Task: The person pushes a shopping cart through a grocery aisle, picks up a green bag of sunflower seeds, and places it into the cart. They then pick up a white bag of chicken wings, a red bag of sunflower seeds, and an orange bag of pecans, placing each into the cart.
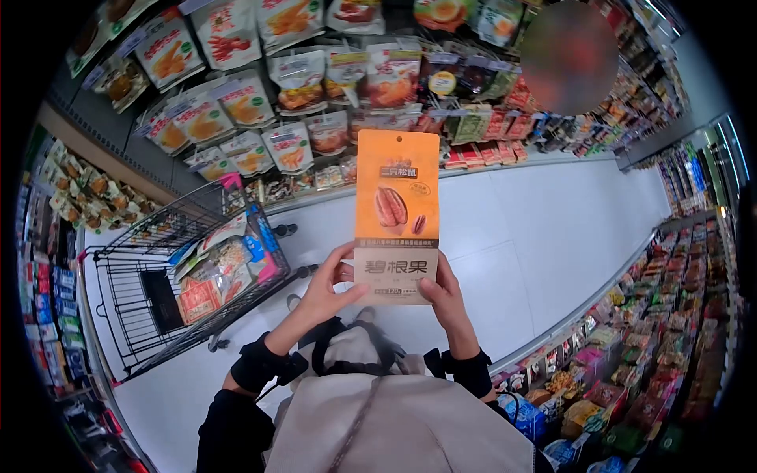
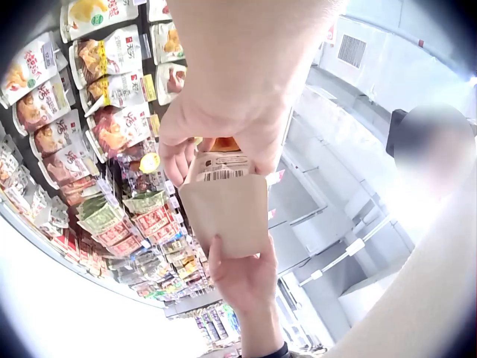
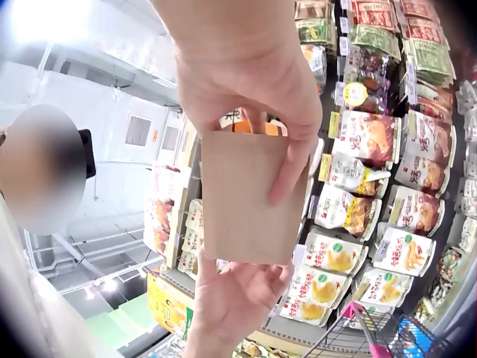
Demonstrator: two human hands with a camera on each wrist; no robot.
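Observation:
An orange and beige pouch of pecans [image 1: 397,197] stands upright in front of the person's body, its printed face toward the head camera. At its lower left edge, the left hand [image 1: 331,285] grips it with the thumb on the front and fingers behind. On the opposite lower edge, the right hand [image 1: 448,296] holds it the same way. Both wrist views show the pouch's plain beige bottom [image 2: 226,212] between the two hands. A barcode appears just above that bottom in the left wrist view.
To the left stands a black wire shopping cart [image 1: 150,292] with several packages inside. Hanging snack bags [image 1: 300,79] fill the shelf ahead. Low bins of packaged food [image 1: 607,370] line the right side. White floor [image 1: 505,229] runs between them.

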